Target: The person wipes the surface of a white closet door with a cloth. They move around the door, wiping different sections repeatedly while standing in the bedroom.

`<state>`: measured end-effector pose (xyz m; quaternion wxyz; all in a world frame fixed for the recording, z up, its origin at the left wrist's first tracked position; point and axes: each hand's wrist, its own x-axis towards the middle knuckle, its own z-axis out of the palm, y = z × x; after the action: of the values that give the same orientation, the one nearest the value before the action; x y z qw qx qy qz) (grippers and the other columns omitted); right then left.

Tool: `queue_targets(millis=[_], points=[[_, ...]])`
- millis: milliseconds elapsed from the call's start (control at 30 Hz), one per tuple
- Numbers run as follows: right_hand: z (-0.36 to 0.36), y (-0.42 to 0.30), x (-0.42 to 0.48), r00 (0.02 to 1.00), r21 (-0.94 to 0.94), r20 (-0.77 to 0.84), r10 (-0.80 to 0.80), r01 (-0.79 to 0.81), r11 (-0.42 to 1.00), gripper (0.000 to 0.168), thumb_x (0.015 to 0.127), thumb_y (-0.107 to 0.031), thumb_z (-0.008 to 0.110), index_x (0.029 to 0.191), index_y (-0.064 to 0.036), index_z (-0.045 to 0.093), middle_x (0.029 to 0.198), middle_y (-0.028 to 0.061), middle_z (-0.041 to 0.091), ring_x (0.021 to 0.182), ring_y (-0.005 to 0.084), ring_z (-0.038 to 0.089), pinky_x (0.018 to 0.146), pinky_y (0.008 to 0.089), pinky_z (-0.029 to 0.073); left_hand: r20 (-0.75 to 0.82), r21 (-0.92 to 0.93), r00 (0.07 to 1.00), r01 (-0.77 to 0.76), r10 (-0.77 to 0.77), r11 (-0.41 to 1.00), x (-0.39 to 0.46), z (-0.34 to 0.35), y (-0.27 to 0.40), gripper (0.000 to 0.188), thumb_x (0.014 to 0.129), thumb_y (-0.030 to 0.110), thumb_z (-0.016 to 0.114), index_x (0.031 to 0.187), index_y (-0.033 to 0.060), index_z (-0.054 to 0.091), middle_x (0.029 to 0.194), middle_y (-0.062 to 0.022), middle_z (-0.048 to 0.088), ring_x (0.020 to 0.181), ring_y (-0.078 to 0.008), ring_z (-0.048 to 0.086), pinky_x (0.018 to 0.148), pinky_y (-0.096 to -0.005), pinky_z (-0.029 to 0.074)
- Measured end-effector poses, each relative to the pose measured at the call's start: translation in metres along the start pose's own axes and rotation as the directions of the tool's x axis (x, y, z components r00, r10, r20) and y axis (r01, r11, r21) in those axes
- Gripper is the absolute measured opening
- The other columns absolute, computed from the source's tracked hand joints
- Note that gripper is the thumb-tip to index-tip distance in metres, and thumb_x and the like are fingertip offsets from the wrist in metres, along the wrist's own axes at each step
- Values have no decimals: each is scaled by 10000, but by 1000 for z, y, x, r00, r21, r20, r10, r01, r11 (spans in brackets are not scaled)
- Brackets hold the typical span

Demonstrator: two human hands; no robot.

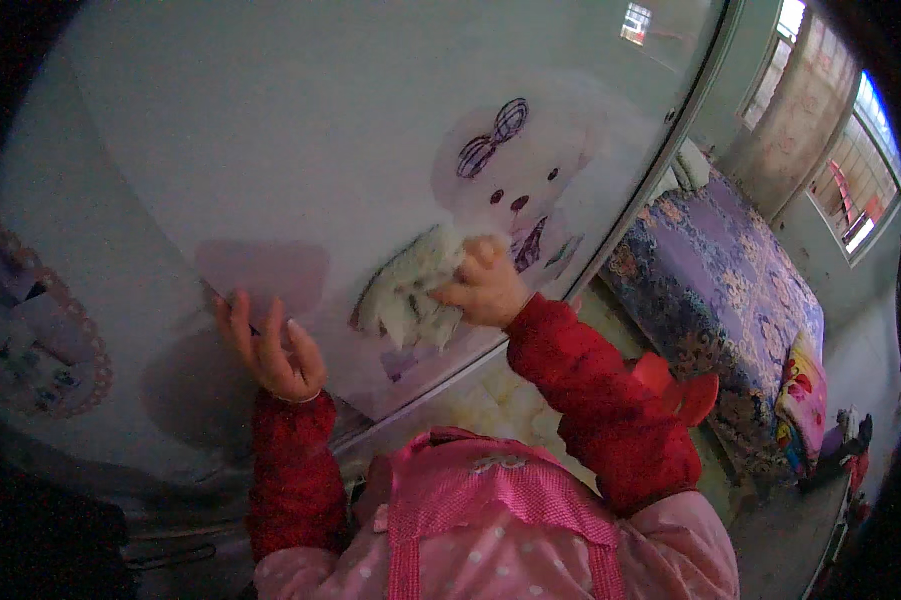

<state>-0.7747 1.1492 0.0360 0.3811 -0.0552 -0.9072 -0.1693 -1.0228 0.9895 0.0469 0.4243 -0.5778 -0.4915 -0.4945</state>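
Before me stands a smooth pale panel (293, 150), printed with a cartoon bear (529, 184) that has a striped bow. My right hand (491, 285) presses a crumpled whitish cloth (413, 292) against the panel, just below the bear's face. To the left, my left hand (278, 349) is raised close to the panel with its fingers apart and nothing in it. Whether its fingertips touch the surface I cannot tell. Red sleeves cover both forearms, and a pink apron (495, 480) is on my front.
A metal frame (649, 161) edges the panel on the right. Beyond it are a bed with a purple floral cover (720, 262), a bright pillow (803, 397), a curtain (803, 112) and a barred window (859, 169). A red object (694, 397) shows behind my right sleeve.
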Motion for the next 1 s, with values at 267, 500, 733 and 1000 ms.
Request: queue_targets(millis=[267, 500, 733, 1000], points=[[-59, 35, 77, 554, 485, -551, 624, -395, 780, 444, 726, -154, 695, 1140, -58, 567, 1073, 126, 586, 998, 312, 545, 891, 463, 419, -10, 6, 1000, -13, 13, 1000, 1, 1, 5, 263, 893, 111, 470, 1126, 10, 536, 1319, -233, 412, 1291, -456, 302, 1044, -587, 248], [70, -67, -41, 839, 582, 33, 543, -458, 672, 329, 711, -147, 678, 1030, -113, 599, 1118, 90, 546, 1051, 258, 507, 886, 420, 407, -31, -29, 999, 15, -15, 999, 0, 2, 6, 243, 898, 126, 468, 1087, 1, 555, 1292, -249, 434, 1286, -462, 306, 1041, -588, 245], [51, -36, -70, 978, 82, 38, 205, -208, 975, 361, 543, -115, 711, 877, -216, 621, 1172, 116, 476, 1068, 334, 423, 807, 467, 370, -16, -35, 1000, 4, -5, 999, -5, 2, -1, 249, 904, 150, 447, 1051, -9, 571, 1297, -265, 428, 1285, -487, 290, 1030, -620, 222], [-39, 18, 34, 678, 202, -481, 555, -530, 823, 546, 633, -228, 737, 1124, -79, 551, 1158, 192, 467, 1072, 402, 412, 897, 458, 355, -21, 26, 999, -25, 26, 999, -4, 2, 4, 252, 912, 116, 440, 1086, -15, 566, 1319, -244, 413, 1291, -472, 285, 1031, -615, 232]])
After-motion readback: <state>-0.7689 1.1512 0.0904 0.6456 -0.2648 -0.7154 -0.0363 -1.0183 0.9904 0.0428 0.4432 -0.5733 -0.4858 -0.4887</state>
